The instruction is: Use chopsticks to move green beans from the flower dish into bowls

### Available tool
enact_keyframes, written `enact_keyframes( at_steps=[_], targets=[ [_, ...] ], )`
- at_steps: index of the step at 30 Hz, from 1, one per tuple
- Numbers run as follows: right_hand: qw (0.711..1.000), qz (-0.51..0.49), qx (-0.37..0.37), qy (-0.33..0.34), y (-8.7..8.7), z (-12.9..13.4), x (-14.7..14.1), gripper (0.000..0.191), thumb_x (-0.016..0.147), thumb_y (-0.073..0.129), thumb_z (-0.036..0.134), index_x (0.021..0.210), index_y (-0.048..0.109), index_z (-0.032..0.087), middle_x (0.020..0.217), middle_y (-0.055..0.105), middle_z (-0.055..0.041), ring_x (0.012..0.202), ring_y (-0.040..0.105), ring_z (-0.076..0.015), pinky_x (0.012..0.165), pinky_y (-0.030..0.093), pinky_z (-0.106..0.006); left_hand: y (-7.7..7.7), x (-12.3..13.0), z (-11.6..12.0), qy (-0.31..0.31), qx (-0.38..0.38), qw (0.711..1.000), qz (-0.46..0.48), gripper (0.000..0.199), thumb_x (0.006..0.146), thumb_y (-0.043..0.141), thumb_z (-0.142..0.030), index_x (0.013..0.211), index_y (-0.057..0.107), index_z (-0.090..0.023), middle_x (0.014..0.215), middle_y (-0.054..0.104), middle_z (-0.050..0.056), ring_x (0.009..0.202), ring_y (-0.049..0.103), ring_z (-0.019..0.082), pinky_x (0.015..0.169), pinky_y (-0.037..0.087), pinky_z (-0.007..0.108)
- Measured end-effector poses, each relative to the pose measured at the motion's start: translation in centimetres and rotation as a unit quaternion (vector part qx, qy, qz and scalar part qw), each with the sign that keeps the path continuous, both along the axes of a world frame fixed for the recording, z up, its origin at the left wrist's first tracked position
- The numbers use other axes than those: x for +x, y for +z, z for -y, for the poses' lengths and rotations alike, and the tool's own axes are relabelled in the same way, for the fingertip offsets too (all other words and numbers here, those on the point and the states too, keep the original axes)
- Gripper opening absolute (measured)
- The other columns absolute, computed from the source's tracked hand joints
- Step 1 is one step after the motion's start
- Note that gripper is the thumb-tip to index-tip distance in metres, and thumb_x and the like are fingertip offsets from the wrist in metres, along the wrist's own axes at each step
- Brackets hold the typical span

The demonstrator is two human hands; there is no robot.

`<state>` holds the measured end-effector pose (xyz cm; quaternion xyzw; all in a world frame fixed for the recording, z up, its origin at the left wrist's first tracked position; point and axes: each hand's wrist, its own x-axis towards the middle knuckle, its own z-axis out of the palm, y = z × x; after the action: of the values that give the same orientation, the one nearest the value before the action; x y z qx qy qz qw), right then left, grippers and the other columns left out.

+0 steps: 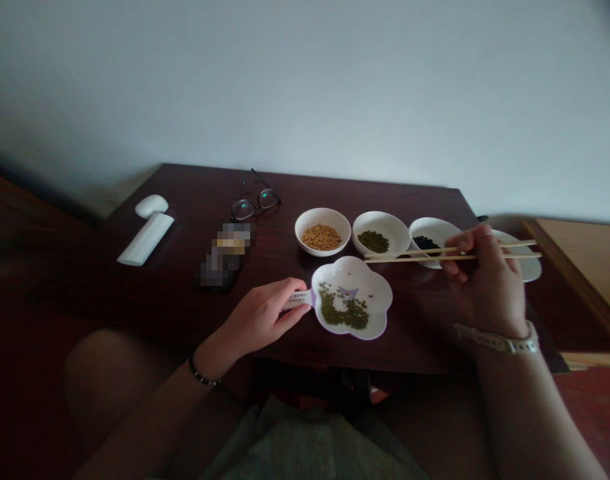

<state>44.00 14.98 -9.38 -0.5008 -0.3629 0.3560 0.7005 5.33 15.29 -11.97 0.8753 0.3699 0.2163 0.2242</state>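
My left hand point(265, 313) pinches the handle of a white flower-shaped dish point(381, 293) with a purple rim and a cartoon print. Green beans point(343, 315) lie in the dish, mostly toward its lower left. Wooden chopsticks point(435, 257) are gripped in my right hand point(489, 283), their tips pointing left over the dish's far edge. I see nothing held between the tips. Behind stand round white bowls: one with yellow beans point(322, 237), one with green beans point(373, 241), one with black beans point(425, 243) partly hidden by the chopsticks and hand.
Another white dish point(532, 268) is partly behind my right hand. Glasses point(256, 204), a dark phone-like object with a blurred surface point(225, 260) and a white device point(147, 239) lie to the left on the dark table point(199, 190). A wall rises behind it.
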Motion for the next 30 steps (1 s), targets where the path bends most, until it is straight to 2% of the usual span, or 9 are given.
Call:
enact_keyframes(
  at_steps=[2,4,9,13,18,21,25,30],
  targets=[
    [0.998,0.002,0.02,-0.052,-0.4,-0.4,1.1,0.043,0.105,0.084,0.054,0.077,0.066,0.026,0.084,0.064,-0.0073,0.06,0.052,-0.0172,0.042,0.026,-0.032,-0.2,-0.2,0.0,0.001,0.002,1.0,-0.001,0.015,0.117,0.069,-0.031,0.131,0.065,-0.025,0.125,0.085,0.008,0.111,0.085,0.028,0.095,0.065,0.038],
    [0.996,0.015,0.035,-0.077,-0.8,-0.8,2.0,0.042,0.104,0.085,0.053,0.075,0.067,0.027,0.085,0.066,-0.0081,0.061,0.054,-0.0178,0.043,0.026,-0.033,-0.3,-0.4,0.1,0.0,0.003,1.0,0.0,0.015,0.117,0.068,-0.032,0.131,0.065,-0.025,0.124,0.085,0.008,0.11,0.085,0.028,0.095,0.065,0.037],
    [0.995,0.017,0.048,-0.081,-1.1,-1.1,2.4,0.04,0.106,0.082,0.05,0.077,0.069,0.027,0.089,0.068,-0.0084,0.062,0.056,-0.0181,0.045,0.026,-0.034,-0.2,-0.6,0.1,0.0,0.006,1.0,-0.001,0.015,0.117,0.068,-0.031,0.131,0.065,-0.025,0.123,0.086,0.008,0.108,0.086,0.028,0.093,0.065,0.038],
    [0.999,-0.001,0.015,-0.029,-0.5,-0.6,1.0,0.041,0.104,0.085,0.052,0.079,0.068,0.025,0.084,0.066,-0.0062,0.058,0.053,-0.0159,0.044,0.025,-0.034,0.0,-0.3,0.0,0.0,0.003,1.0,-0.001,0.015,0.117,0.068,-0.03,0.13,0.065,-0.025,0.123,0.085,0.008,0.109,0.085,0.029,0.094,0.064,0.037],
    [0.991,0.016,-0.069,0.118,0.2,0.2,-0.4,0.048,0.105,0.083,0.06,0.08,0.066,0.024,0.072,0.058,-0.0003,0.051,0.043,-0.011,0.041,0.029,-0.027,0.4,0.2,0.0,0.0,-0.001,1.0,-0.001,0.015,0.117,0.069,-0.03,0.13,0.066,-0.024,0.123,0.085,0.007,0.107,0.085,0.028,0.093,0.064,0.037],
    [0.98,0.027,-0.101,0.172,0.1,0.4,-0.8,0.049,0.108,0.08,0.064,0.082,0.066,0.024,0.067,0.056,0.0008,0.05,0.042,-0.0116,0.042,0.032,-0.026,0.7,0.4,-0.1,-0.002,0.001,1.0,-0.002,0.015,0.117,0.069,-0.03,0.13,0.066,-0.024,0.123,0.085,0.007,0.107,0.085,0.028,0.093,0.064,0.037],
    [0.971,0.035,-0.112,0.209,-0.4,0.5,-0.9,0.047,0.112,0.074,0.063,0.086,0.069,0.024,0.064,0.058,0.0002,0.051,0.044,-0.0128,0.044,0.033,-0.025,0.9,0.5,-0.2,-0.005,0.004,1.0,-0.006,0.015,0.118,0.068,-0.03,0.13,0.064,-0.024,0.124,0.085,0.008,0.108,0.085,0.028,0.093,0.063,0.037],
    [0.969,0.042,-0.115,0.216,-0.7,0.5,-0.9,0.045,0.113,0.075,0.061,0.087,0.07,0.024,0.071,0.063,-0.0013,0.054,0.049,-0.0123,0.046,0.036,-0.026,0.8,0.5,-0.1,-0.007,0.006,1.0,0.0,0.015,0.117,0.069,-0.03,0.131,0.065,-0.024,0.123,0.085,0.007,0.107,0.085,0.028,0.092,0.063,0.036]
  ],
)
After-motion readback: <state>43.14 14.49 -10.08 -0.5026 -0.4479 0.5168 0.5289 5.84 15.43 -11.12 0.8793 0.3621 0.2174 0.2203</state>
